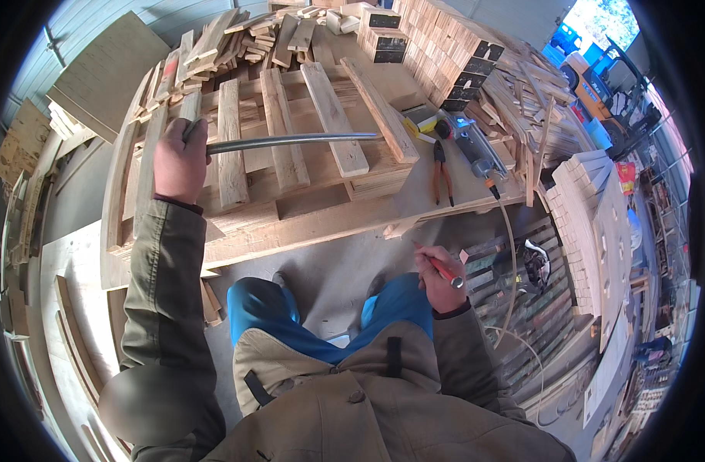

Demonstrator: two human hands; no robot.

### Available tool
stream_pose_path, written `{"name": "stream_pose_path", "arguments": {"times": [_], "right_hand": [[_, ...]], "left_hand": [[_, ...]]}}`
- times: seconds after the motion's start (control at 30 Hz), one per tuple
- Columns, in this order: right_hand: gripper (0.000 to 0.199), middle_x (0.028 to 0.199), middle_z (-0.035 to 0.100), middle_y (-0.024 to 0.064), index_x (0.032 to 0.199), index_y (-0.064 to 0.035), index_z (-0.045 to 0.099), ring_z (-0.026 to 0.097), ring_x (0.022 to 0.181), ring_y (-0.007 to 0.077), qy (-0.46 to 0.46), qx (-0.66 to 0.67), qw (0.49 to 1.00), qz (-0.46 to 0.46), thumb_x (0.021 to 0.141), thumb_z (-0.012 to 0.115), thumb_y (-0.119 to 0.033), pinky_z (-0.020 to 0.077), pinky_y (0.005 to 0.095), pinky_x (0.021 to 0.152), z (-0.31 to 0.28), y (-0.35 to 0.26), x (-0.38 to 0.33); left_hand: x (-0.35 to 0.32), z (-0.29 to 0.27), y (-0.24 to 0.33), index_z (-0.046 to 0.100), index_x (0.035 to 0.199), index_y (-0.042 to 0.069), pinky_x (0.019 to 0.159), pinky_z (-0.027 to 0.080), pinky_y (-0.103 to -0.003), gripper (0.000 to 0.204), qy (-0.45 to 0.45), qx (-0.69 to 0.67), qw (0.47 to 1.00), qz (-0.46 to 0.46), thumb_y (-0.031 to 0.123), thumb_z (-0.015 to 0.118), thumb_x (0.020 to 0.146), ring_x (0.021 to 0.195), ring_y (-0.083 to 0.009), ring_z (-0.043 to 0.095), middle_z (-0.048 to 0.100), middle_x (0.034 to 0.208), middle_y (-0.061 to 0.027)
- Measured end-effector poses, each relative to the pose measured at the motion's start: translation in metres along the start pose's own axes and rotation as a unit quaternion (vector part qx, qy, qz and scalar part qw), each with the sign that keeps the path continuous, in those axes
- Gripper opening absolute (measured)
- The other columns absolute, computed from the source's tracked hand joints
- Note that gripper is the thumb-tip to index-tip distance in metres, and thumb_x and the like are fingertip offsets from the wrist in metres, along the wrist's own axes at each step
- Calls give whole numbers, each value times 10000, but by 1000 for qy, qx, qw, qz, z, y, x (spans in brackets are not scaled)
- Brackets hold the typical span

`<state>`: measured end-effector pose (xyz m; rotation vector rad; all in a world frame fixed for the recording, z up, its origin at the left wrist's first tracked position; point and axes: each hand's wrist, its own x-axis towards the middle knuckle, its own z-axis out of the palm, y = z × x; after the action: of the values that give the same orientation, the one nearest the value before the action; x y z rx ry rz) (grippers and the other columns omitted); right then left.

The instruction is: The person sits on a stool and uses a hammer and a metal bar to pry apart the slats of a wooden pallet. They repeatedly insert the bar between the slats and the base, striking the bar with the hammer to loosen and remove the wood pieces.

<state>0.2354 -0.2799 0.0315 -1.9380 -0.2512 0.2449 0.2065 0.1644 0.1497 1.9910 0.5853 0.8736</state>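
Seen from above, a person in a brown jacket and blue trousers stands at a bench (414, 189) where wooden slats (327, 104) lie side by side, with gaps between, over lower timber. The left hand (180, 160) is raised over the slats at the left, fingers curled tightly round one end of a long metal bar (291, 141), apparently a ruler or square. The bar reaches rightward above several slats; whether it touches them, I cannot tell. The right hand (442, 281) is low, in front of the body and well apart from the wood, fingers closed around a red pen (443, 269); its thin tip points away from the person. Pliers (439, 152) and a nail gun (475, 148) with a pale hose (512, 246) rest at the bench's right side. The step in hand looks like measuring or marking, with the pen off the wood. Judging by this, the next move calls for a steady bar, flat against the timber, and the pen brought up to its edge
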Motion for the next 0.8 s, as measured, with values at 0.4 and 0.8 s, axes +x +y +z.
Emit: {"name": "stream_pose_path", "arguments": {"times": [0.4, 0.8], "right_hand": [[341, 1060, 727, 74, 1296, -17, 603, 704, 1015, 154, -113, 163, 978, -59, 973, 711, -4, 570, 294, 888, 3, -5, -16], [311, 1093, 731, 89, 1225, -13, 656, 719, 1028, 180, -19, -17, 995, -95, 935, 600, 85, 567, 307, 908, -27, 34, 112]], "left_hand": [[3, 2, -10, 594, 815, 13, 480, 405, -303, 292, 1, -10, 1000, 20, 207, 655, 1026, 510, -101, 536, 544, 603, -30], [0, 3, -3, 598, 820, 48, 455, 380, -279, 291, 14, 23, 1000, -2, 243, 636, 1033, 509, -74, 527, 526, 600, 6]]}}
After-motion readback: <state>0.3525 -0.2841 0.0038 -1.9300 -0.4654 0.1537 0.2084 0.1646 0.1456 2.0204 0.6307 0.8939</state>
